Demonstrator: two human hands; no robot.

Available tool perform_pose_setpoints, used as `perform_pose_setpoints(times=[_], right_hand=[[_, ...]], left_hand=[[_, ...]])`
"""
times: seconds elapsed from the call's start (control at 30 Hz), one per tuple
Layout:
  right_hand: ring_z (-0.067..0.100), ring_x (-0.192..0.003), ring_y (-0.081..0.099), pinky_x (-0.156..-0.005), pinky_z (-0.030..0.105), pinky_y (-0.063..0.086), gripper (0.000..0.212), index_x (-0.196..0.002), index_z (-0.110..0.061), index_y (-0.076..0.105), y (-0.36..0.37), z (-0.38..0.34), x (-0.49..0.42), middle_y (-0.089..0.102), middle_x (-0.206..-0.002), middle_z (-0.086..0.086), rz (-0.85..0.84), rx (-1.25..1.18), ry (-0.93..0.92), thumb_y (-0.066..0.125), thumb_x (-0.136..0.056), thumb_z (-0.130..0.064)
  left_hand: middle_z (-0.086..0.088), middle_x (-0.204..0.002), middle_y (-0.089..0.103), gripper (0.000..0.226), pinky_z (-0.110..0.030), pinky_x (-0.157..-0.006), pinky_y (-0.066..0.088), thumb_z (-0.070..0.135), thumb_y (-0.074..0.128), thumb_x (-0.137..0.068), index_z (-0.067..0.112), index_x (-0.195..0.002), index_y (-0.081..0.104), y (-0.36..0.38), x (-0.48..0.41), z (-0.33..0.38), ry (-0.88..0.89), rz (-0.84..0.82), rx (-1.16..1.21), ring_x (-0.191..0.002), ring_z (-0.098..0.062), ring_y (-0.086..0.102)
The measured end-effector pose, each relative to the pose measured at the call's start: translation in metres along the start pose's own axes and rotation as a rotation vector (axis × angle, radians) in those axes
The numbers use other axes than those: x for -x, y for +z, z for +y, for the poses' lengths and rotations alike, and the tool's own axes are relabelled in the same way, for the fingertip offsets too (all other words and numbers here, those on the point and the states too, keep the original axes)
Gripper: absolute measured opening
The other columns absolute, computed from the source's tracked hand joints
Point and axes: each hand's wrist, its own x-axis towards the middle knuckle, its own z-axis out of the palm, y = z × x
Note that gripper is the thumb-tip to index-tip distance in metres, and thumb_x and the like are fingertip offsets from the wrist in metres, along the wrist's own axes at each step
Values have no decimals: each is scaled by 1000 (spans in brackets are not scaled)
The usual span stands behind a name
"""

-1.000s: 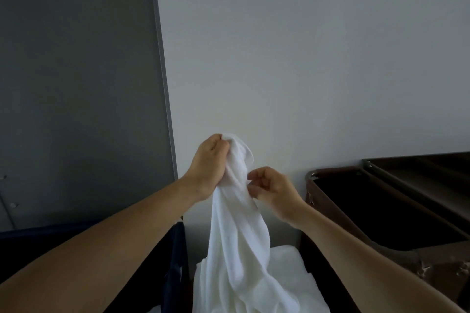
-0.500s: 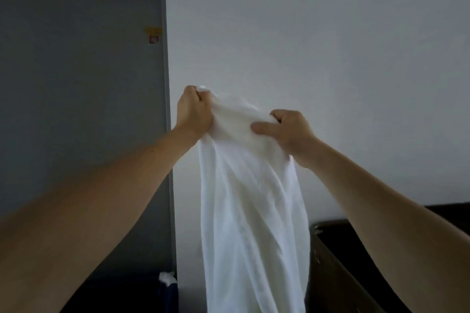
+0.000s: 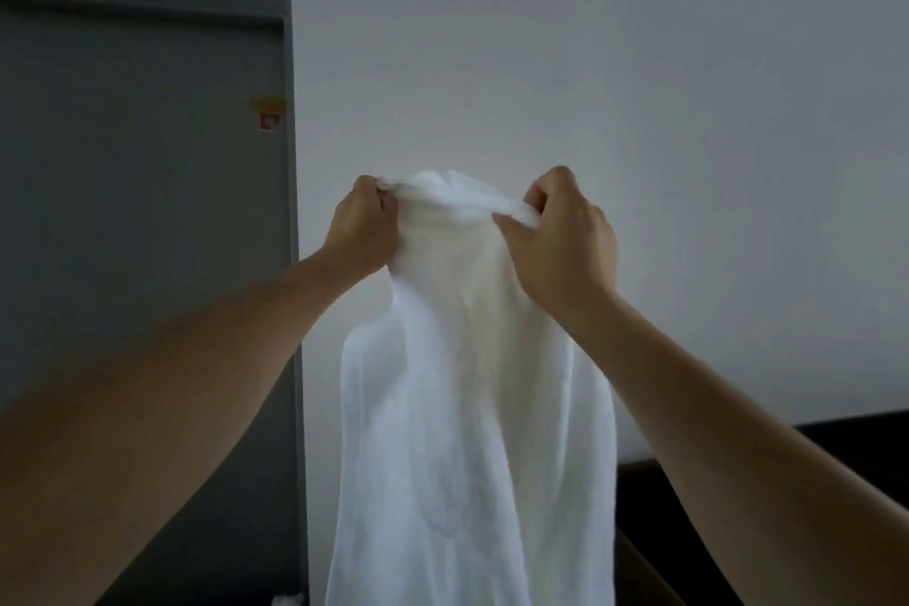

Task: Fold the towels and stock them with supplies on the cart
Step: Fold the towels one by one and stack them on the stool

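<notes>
At the far left stands a flat grey door [image 3: 142, 261] with a matte face and a raised frame; near its right edge sits a small yellow and red label [image 3: 268, 113], too blurred to read. A scrap of white cloth [image 3: 287, 599] shows at the door's foot.

Beside the door's edge the left hand [image 3: 364, 226] is raised at arm's length, fingers curled, pinching the left end of the towel's top edge. A second ago this hand was much lower and gripped the cloth in a tight bunch.

The towel [image 3: 472, 408] hangs in the air between the two hands, in front of the wall. It is white, thin and soft, slightly see-through where it is single; its top edge puckers into a small hump between the grips, and below it falls in long loose vertical folds out of the bottom of the view. Half a second ago it hung narrower; now it is spread wider.

The right hand [image 3: 560, 241] pinches the right end of that edge between thumb and curled fingers; it has risen to about level with the left.

Behind is a plain, smooth pale wall [image 3: 688, 89]; at lower right lies the dark, straight-edged top of the cart [image 3: 856, 453].
</notes>
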Motion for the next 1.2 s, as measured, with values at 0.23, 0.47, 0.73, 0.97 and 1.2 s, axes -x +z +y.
perform_pose_setpoints(times=[0.23,0.47,0.73,0.97,1.2], right_hand=[[28,-92,61,-70,28,36,25,-87,-24,57,-11,22,1,63,-90,1,-538,208,76,72,-85,-44],[18,-79,52,-63,27,36,28,-89,-22,61,-4,5,5,55,-80,-9,-523,90,74,68,-88,-49],[9,-66,53,-54,25,36,25,-74,-23,56,-18,29,34,59,-74,-9,-564,-75,179,76,-81,-36],[7,-73,60,-68,29,50,19,-95,-21,59,-13,44,97,65,-91,-7,-685,-305,361,74,-84,-21],[13,-65,62,-65,29,56,9,-81,-7,71,-13,51,101,66,-70,2,-558,-587,712,66,-86,-13]], left_hand=[[-4,-99,54,32,-32,-64,42,29,28,-106,5,-112,50,-10,9,-14,49,-82,-95,-79,-19,53],[-1,-82,47,25,-31,-57,40,24,29,-102,9,-99,48,-23,-3,-20,-127,-69,79,-70,-18,45],[-3,-72,41,21,-25,-53,31,13,35,-95,11,-81,50,6,36,-19,-404,-111,418,-64,-19,38],[8,-71,51,25,-21,-56,36,22,41,-101,12,-80,52,32,90,19,133,-334,125,-62,-6,46],[14,-71,58,21,-10,-59,39,33,40,-83,20,-76,55,29,113,28,219,-519,224,-64,5,51]])
